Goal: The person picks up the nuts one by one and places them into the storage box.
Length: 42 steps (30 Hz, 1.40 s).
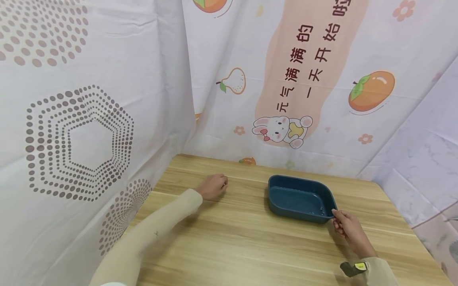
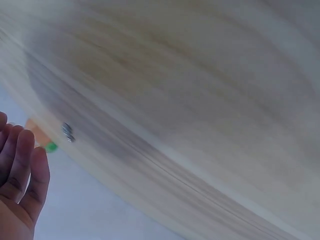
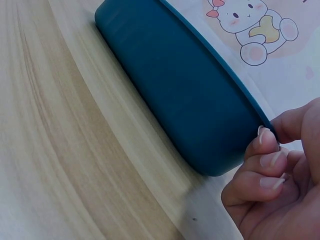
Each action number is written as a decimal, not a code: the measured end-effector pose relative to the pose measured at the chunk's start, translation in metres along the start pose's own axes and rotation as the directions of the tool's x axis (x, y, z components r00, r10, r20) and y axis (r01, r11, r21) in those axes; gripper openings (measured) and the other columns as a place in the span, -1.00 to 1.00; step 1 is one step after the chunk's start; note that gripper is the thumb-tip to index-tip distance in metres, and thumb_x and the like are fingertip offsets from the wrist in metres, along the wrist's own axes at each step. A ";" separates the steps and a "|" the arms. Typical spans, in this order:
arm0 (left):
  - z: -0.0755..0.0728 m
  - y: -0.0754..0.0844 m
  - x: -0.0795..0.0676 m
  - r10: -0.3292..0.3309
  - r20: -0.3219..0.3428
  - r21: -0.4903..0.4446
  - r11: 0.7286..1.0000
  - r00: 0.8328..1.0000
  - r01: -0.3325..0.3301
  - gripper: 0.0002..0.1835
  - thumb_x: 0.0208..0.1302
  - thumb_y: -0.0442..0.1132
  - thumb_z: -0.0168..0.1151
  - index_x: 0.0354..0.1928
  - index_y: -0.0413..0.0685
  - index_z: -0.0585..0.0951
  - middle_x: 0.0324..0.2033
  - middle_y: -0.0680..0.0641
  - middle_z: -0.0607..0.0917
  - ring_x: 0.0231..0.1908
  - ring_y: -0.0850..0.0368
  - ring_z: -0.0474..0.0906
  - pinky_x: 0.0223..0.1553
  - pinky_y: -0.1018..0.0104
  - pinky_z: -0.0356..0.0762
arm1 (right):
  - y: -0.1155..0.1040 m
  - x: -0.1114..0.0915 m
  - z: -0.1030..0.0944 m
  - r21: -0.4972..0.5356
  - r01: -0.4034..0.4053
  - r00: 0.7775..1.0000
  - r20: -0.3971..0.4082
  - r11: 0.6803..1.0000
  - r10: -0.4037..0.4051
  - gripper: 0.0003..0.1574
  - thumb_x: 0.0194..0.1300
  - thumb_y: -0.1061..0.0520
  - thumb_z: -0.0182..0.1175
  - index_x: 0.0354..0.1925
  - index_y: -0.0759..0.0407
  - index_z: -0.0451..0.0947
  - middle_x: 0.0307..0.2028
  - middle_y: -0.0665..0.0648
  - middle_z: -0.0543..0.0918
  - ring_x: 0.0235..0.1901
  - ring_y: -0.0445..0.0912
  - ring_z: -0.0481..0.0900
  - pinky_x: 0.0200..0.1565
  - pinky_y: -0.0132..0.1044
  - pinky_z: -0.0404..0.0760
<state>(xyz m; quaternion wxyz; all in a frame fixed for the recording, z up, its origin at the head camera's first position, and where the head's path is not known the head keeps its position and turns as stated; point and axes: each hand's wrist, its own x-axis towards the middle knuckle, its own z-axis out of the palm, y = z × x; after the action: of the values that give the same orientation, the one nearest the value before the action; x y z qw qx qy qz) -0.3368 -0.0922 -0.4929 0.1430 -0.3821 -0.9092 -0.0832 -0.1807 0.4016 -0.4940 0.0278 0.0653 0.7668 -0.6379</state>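
bin (image 1: 295, 200) rim in right hand (image 1: 350, 231), left hand (image 1: 213, 186) well apart

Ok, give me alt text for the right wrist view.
The right hand pinches the rim of a dark teal tray at one end. Wood-grain tabletop fills the left; cloth printed with a cartoon rabbit shows at upper right.

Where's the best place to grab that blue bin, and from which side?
Probably the rim at the near right corner, coming from the right. The bin stands upright and open-topped, so thumb and fingers can pinch its thin wall, as the right hand does there.
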 end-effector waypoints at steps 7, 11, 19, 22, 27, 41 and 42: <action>-0.003 -0.012 -0.012 -0.015 -0.007 0.036 0.999 1.000 0.015 -0.90 0.27 -0.18 0.24 -0.29 -0.05 0.63 -0.38 0.06 0.63 -0.42 0.29 0.54 -0.39 0.50 0.51 | 0.000 0.001 0.000 0.001 0.000 1.000 0.001 1.000 0.000 -0.47 0.47 -0.09 -0.05 -0.38 0.36 0.37 -0.63 -0.06 0.42 -0.72 -0.27 0.27 -0.71 -0.41 0.27; -0.004 -0.017 -0.018 -0.045 0.022 0.042 0.998 0.999 0.044 -0.87 0.27 -0.15 0.25 -0.28 -0.06 0.63 -0.37 0.05 0.63 -0.41 0.28 0.53 -0.38 0.47 0.51 | 0.000 0.001 0.000 -0.003 -0.001 1.000 0.000 1.000 0.001 -0.47 0.47 -0.10 -0.05 -0.39 0.36 0.37 -0.63 -0.06 0.42 -0.72 -0.27 0.27 -0.72 -0.40 0.26; -0.003 -0.020 -0.028 -0.085 0.091 0.046 0.996 0.992 0.081 -0.86 0.25 -0.14 0.29 -0.28 -0.05 0.64 -0.37 0.07 0.62 -0.40 0.27 0.53 -0.36 0.44 0.53 | 0.000 0.000 0.001 0.001 -0.005 1.000 -0.004 1.000 0.005 -0.48 0.47 -0.11 -0.04 -0.41 0.32 0.37 -0.64 -0.06 0.40 -0.72 -0.26 0.26 -0.72 -0.39 0.25; -0.002 -0.021 -0.031 -0.077 0.092 0.040 0.996 0.993 0.074 -0.86 0.25 -0.17 0.29 -0.23 -0.08 0.66 -0.31 0.04 0.66 -0.33 0.23 0.59 -0.30 0.42 0.56 | -0.001 -0.001 0.001 0.006 -0.009 1.000 -0.008 1.000 0.010 -0.48 0.46 -0.11 -0.03 -0.42 0.31 0.38 -0.64 -0.05 0.40 -0.72 -0.26 0.26 -0.72 -0.37 0.24; 0.000 -0.025 -0.033 -0.085 0.101 0.024 0.996 0.991 0.083 -0.85 0.27 -0.17 0.26 -0.20 -0.07 0.67 -0.27 0.03 0.67 -0.27 0.20 0.61 -0.25 0.40 0.57 | -0.001 0.000 0.001 0.011 -0.018 1.000 -0.016 1.000 0.019 -0.47 0.46 -0.11 -0.03 -0.41 0.34 0.38 -0.64 -0.03 0.40 -0.72 -0.25 0.26 -0.73 -0.33 0.21; 0.002 -0.026 -0.031 -0.114 0.114 0.024 0.993 0.987 0.112 -0.81 0.27 -0.10 0.26 -0.21 -0.04 0.65 -0.29 0.06 0.66 -0.29 0.24 0.60 -0.25 0.43 0.56 | 0.000 0.000 0.001 -0.007 -0.005 1.000 -0.004 1.000 0.005 -0.47 0.47 -0.10 -0.05 -0.38 0.36 0.37 -0.63 -0.06 0.41 -0.72 -0.27 0.26 -0.72 -0.42 0.27; 0.003 -0.026 -0.031 -0.110 0.114 0.031 0.994 0.987 0.107 -0.81 0.27 -0.09 0.26 -0.22 -0.03 0.65 -0.30 0.08 0.65 -0.30 0.24 0.59 -0.26 0.43 0.56 | 0.000 0.000 0.001 -0.009 -0.005 1.000 -0.002 1.000 0.005 -0.47 0.47 -0.10 -0.05 -0.37 0.36 0.37 -0.63 -0.06 0.41 -0.71 -0.27 0.26 -0.72 -0.42 0.27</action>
<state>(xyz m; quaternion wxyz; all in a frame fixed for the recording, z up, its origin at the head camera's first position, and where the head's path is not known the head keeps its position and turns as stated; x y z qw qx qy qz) -0.3358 -0.1304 -0.5064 0.0901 -0.3344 -0.9363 -0.0575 -0.1807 0.4007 -0.4940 0.0289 0.0675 0.7697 -0.6342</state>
